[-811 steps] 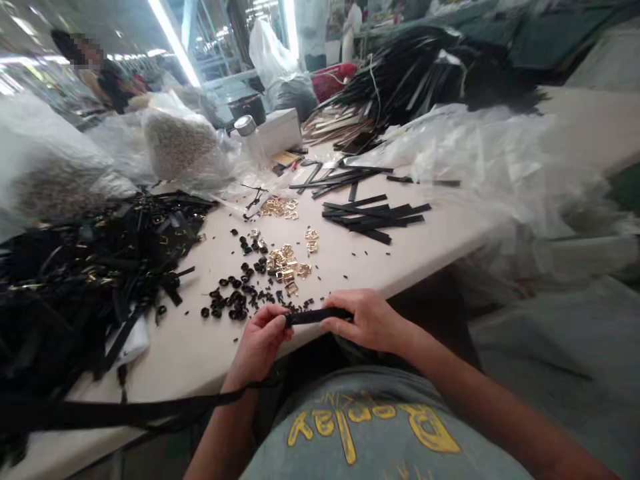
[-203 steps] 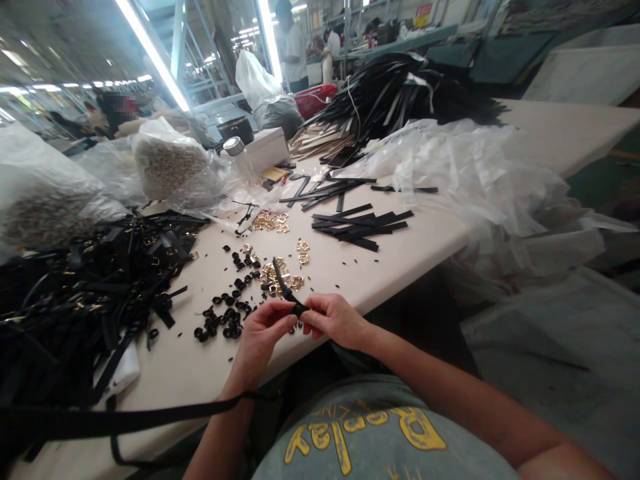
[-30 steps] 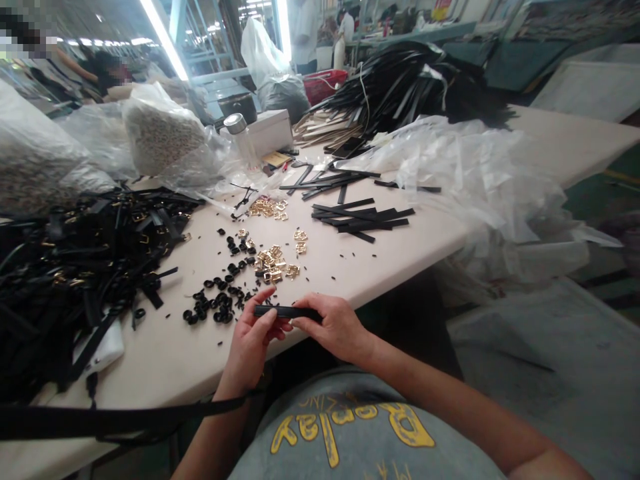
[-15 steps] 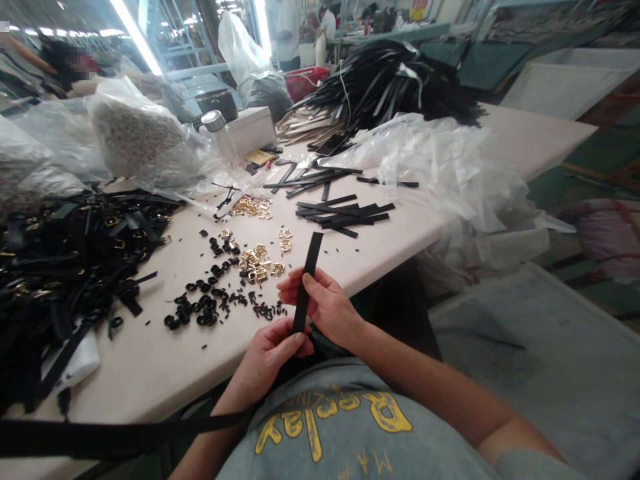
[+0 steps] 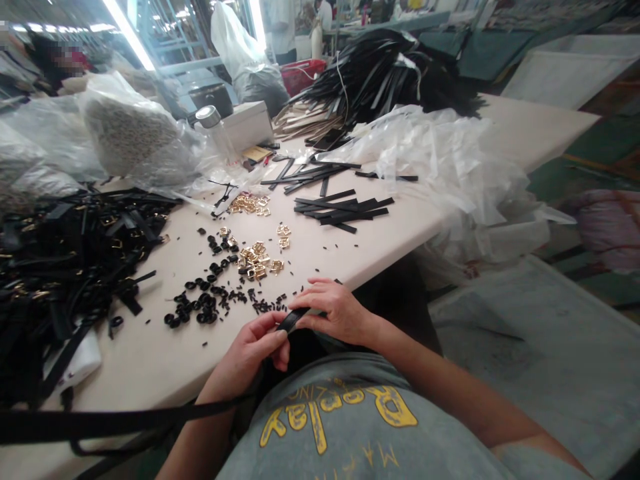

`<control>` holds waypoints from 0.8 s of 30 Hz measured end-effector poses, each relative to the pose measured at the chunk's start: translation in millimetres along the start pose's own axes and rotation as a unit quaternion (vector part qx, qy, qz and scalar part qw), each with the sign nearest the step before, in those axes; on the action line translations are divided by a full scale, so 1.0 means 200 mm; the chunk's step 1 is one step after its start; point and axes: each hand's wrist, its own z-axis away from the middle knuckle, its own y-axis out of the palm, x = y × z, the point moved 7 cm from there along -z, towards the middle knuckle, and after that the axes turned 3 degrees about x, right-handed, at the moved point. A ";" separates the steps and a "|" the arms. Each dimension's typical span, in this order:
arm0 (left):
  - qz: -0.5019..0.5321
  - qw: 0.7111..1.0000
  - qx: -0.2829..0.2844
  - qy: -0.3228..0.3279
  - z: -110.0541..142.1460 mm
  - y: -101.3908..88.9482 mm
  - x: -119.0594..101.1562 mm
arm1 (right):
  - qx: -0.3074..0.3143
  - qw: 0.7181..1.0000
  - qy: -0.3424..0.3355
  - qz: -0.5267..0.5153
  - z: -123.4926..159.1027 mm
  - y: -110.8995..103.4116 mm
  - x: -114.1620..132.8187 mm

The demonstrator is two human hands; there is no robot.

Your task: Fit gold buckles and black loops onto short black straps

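Note:
A short black strap [image 5: 294, 319] is held between my two hands at the table's front edge. My left hand [image 5: 263, 341] pinches its near end between thumb and fingers. Around the strap's other part my right hand [image 5: 336, 312] is closed, its fingers covering most of that side; a dark tip shows just past the knuckles. Close beyond my hands lie small black pellet-like pieces [image 5: 265, 303], black rings [image 5: 200, 307] and gold buckles [image 5: 255, 259]. Farther off rests a stack of black straps [image 5: 345, 210].
Buckled black straps [image 5: 75, 267] are heaped at the left. Behind stand a bag of small parts [image 5: 133, 123], a lidded jar [image 5: 210, 120] and a white box [image 5: 247, 127]. Clear plastic sheeting [image 5: 430, 153] hangs over the right edge, near a large bundle of black strips [image 5: 385, 73].
The strap has gone from nearly upright to lying low and slanted, seemingly bent. My right hand has moved right and down, its fingers now over the strap.

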 end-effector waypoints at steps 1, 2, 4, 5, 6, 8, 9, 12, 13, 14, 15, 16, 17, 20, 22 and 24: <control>0.005 1.000 0.000 -0.003 0.00 0.00 0.00 | 0.000 1.000 0.008 -0.021 0.00 0.02 -0.01; 0.012 1.000 0.000 -0.007 0.00 0.00 0.00 | 0.000 0.999 0.020 -0.046 0.00 0.03 -0.03; 0.024 1.000 -0.001 -0.011 0.01 -0.01 0.01 | 0.004 0.994 0.047 -0.097 0.00 0.05 -0.06; 0.028 1.000 -0.002 -0.011 0.01 -0.01 0.00 | 0.005 0.991 0.063 -0.118 0.00 0.06 -0.07; 0.032 0.999 -0.002 -0.011 0.01 -0.02 0.00 | 0.004 0.988 0.077 -0.133 0.00 0.06 -0.08; 0.033 0.999 -0.002 -0.011 0.01 -0.02 0.00 | 0.002 0.985 0.096 -0.143 0.00 0.06 -0.09; 0.028 1.000 -0.002 -0.010 0.01 -0.03 -0.01 | 0.003 0.985 0.099 -0.140 0.00 0.06 -0.09; -0.001 1.000 -0.020 0.003 0.01 -0.04 -0.02 | 0.002 0.991 0.090 -0.104 0.00 0.05 -0.07; -0.008 0.999 -0.031 0.007 0.01 -0.05 -0.03 | -0.003 0.993 0.084 -0.089 0.00 0.05 -0.07; -0.012 0.999 -0.040 0.011 0.01 -0.06 -0.03 | -0.009 0.994 0.077 -0.074 0.00 0.04 -0.06; -0.012 0.999 -0.048 0.013 0.02 -0.06 -0.03 | -0.014 0.996 0.070 -0.060 0.00 0.04 -0.05; -0.010 0.999 -0.051 0.014 0.01 -0.07 -0.03 | -0.016 0.997 0.062 -0.049 -0.01 0.04 -0.04; -0.007 0.999 -0.050 0.015 0.01 -0.07 -0.03 | -0.017 0.998 0.055 -0.040 -0.01 0.05 -0.03; 0.011 0.999 -0.045 0.024 0.01 -0.06 -0.02 | -0.023 0.999 0.040 -0.030 -0.02 0.07 0.00; 0.026 0.998 -0.044 0.030 0.01 -0.06 -0.02 | -0.029 0.999 0.030 -0.028 -0.02 0.08 0.01; 0.033 0.998 -0.042 0.035 0.01 -0.05 -0.02 | -0.033 0.999 0.017 -0.024 -0.02 0.09 0.02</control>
